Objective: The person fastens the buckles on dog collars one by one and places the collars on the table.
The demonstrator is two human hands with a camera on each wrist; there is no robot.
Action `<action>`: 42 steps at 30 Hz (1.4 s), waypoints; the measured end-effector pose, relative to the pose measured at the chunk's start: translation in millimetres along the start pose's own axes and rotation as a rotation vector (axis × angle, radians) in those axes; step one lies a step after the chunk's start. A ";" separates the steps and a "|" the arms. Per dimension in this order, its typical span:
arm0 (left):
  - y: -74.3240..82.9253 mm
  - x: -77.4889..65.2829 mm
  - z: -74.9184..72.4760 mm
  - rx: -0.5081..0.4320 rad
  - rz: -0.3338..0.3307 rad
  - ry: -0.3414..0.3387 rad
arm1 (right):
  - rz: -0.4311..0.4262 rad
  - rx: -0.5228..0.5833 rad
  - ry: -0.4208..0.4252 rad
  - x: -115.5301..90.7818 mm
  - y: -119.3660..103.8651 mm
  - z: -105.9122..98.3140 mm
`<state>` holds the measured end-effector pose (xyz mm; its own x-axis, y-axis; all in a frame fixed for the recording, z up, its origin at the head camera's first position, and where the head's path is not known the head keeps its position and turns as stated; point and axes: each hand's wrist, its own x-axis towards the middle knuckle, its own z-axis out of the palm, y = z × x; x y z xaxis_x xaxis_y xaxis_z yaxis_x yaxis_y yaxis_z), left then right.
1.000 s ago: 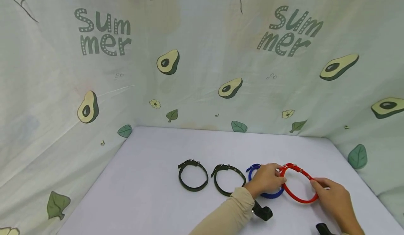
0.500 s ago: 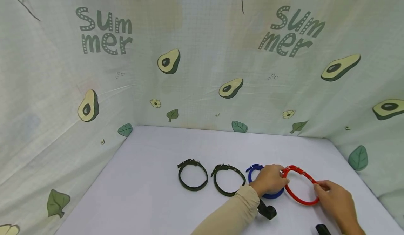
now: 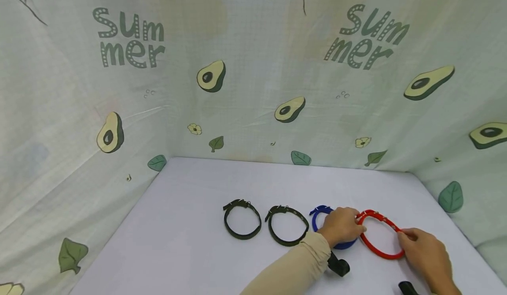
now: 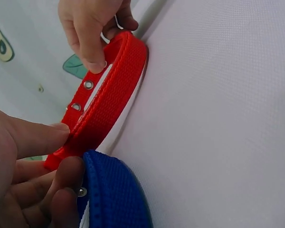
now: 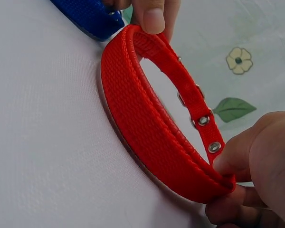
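Observation:
Both hands pinch a buckled red collar (image 3: 381,253), a loop of woven webbing with metal eyelets, standing on its edge on the white table. My left hand (image 3: 343,225) holds its left side, thumb on the inner face in the left wrist view. At the opposite side, my right hand (image 5: 261,175) grips the band between thumb and fingers. A blue collar (image 3: 315,219) stands just left of the red one, partly hidden under my left hand; in the left wrist view the blue band (image 4: 116,190) lies close beside those fingers.
Two black collars (image 3: 242,236) stand in the same row, left of the blue one. A printed cloth (image 3: 253,66) with avocados and leaves hangs behind and at the sides of the white table (image 3: 178,251). Black straps show near both wrists.
Both hands have shifted the red collar slightly to the right and nearer to me, keeping their hold. The blue and black collars have stayed in place.

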<state>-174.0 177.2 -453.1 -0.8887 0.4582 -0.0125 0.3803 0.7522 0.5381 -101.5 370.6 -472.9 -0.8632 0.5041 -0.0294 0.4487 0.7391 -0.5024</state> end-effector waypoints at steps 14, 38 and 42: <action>5.7 2.7 2.1 0.064 -0.024 -0.092 | 0.078 -0.020 -0.042 -0.2 6.2 -0.7; -27.1 -5.6 -40.3 -0.100 0.139 0.013 | 0.069 -0.112 0.046 1.9 -10.5 -16.6; -42.3 -3.6 -56.3 -0.116 0.161 0.031 | 0.008 -0.096 0.055 3.3 -23.8 -18.8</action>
<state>-201.3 117.1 -428.4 -0.8270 0.5520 0.1061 0.4873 0.6099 0.6250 -110.7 363.1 -444.7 -0.8467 0.5318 0.0155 0.4778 0.7730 -0.4173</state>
